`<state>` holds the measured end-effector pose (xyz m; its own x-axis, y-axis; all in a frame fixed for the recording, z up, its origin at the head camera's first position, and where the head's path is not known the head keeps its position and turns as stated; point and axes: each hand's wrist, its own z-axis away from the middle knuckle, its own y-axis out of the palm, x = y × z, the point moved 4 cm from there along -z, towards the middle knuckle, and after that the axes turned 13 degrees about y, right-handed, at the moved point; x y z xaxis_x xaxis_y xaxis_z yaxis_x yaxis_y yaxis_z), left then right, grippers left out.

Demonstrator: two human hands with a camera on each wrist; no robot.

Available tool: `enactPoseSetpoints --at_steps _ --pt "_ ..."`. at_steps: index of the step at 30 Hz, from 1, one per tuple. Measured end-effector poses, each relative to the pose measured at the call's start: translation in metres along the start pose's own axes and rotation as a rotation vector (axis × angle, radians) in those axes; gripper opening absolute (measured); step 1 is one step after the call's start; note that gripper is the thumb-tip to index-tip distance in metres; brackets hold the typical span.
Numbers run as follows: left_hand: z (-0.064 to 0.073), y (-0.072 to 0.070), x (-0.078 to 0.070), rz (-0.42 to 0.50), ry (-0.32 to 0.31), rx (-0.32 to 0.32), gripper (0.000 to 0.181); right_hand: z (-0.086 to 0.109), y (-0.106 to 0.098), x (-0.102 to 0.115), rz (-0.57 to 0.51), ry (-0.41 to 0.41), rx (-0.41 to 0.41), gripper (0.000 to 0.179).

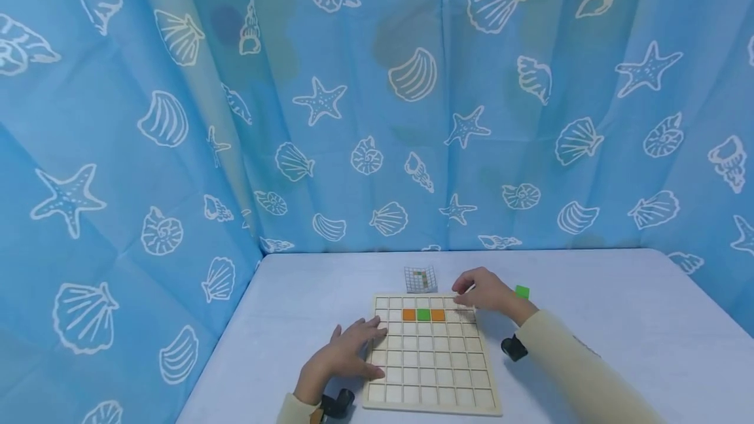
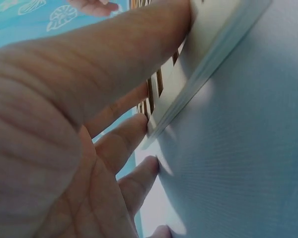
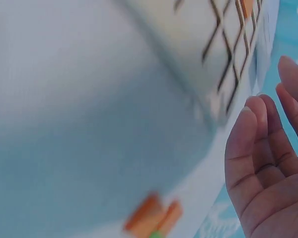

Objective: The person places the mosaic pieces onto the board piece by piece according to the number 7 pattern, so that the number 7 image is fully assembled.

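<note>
A pale wooden grid board [image 1: 427, 409] lies on the table. In its second row from the back sit an orange tile [image 1: 409, 315], a green tile [image 1: 423, 315] and another orange tile [image 1: 438, 315], side by side. My left hand [image 1: 349, 352] rests on the board's left edge; the left wrist view shows the thumb [image 2: 139, 37] over the frame and the other fingers spread along the edge. Over the back right corner hovers my right hand [image 1: 485, 290], fingers loosely bent. In the right wrist view nothing shows between its fingers [image 3: 243, 134].
A small card [image 1: 420, 279] with a grid pattern in colour stands behind the board. Beyond the right wrist lies a loose green tile [image 1: 521, 291]; blurred orange pieces [image 3: 146, 216] show low in the right wrist view. A blue shell-print curtain [image 1: 365, 116] hangs behind the white table [image 1: 618, 319].
</note>
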<state>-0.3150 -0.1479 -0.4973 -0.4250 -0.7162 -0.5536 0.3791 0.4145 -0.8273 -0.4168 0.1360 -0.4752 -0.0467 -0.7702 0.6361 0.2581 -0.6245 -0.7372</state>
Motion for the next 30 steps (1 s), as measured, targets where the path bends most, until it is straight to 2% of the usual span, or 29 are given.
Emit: enactPoseSetpoints --at_steps 7,12,19,30 --pt "-0.001 0.002 0.001 -0.007 -0.004 0.007 0.075 -0.005 -0.036 -0.038 0.037 0.062 -0.075 0.027" --pt "-0.002 0.002 0.003 -0.005 -0.004 0.019 0.075 -0.008 -0.049 -0.062 0.047 0.108 -0.093 0.028" --pt "-0.001 -0.001 0.001 -0.012 -0.021 0.027 0.075 -0.005 -0.057 -0.083 0.046 0.155 -0.117 0.032" --pt "0.001 -0.002 0.002 -0.003 -0.005 0.025 0.076 -0.006 -0.056 -0.106 0.044 0.199 -0.125 0.034"
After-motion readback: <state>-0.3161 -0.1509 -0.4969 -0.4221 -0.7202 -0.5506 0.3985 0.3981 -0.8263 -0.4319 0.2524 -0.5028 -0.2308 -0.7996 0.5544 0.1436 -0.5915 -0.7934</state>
